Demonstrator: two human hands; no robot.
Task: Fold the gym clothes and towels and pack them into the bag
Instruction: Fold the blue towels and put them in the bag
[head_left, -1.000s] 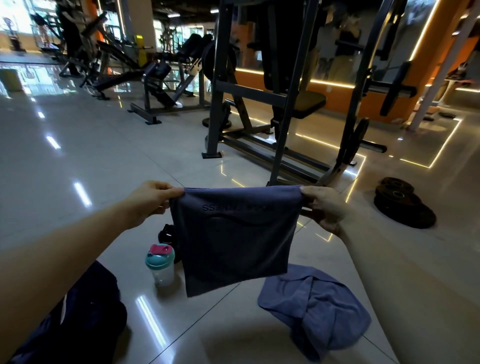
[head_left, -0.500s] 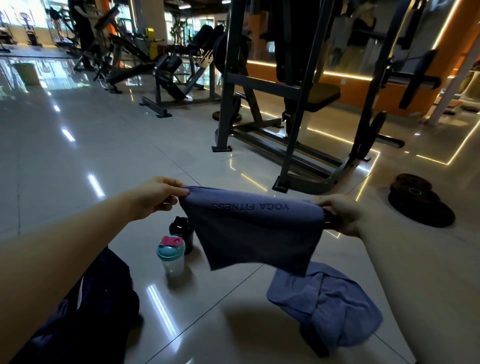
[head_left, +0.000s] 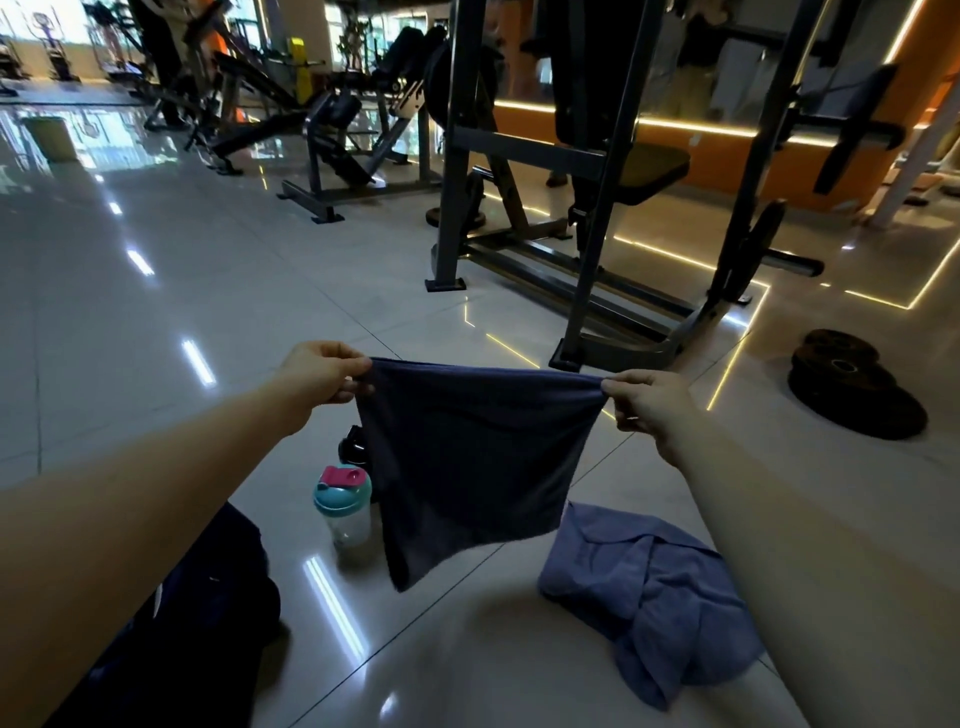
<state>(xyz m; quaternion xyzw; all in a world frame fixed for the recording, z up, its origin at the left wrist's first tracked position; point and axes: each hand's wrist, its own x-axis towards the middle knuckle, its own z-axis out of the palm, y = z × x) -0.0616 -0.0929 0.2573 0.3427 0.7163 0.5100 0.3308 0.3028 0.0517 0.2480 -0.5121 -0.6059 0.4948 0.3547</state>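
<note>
Glossy pale tiles make up the floor (head_left: 156, 291), smooth enough to mirror the ceiling lights as bright streaks, with thin dark grout lines crossing it. Beyond the hands stands a steel rack (head_left: 587, 218) of square matte-grey tubing, its flat feet planted on the tiles.

At the lower left sits a navy bag (head_left: 197, 623), soft-sided and slumped, too shadowed to show any detail.

In the middle hangs the dark blue towel (head_left: 472, 467), a fine-napped, matte cloth held up in the air above the floor. Its top edge is pulled almost straight between the two hands, and the body drops as a rough rectangle that tapers to a pointed lower-left corner.

On the floor at the lower right lies a second, lighter blue towel (head_left: 649, 597), crumpled into a loose heap of soft folds.

Farther right, round black weight plates (head_left: 852, 384) lie stacked flat, dull and rough-looking.

Just left of the hanging cloth stands a shaker bottle (head_left: 345, 509), a clear plastic cylinder with a teal lid and pink cap; behind it a small black bottle (head_left: 353, 447) is partly hidden by the towel.

The left hand (head_left: 322, 371) pinches the towel's top-left corner, fingers (head_left: 353, 387) curled tight on the fabric. The right hand (head_left: 649, 405) pinches the top-right corner the same way, its fingers (head_left: 618, 387) bunching the cloth.
</note>
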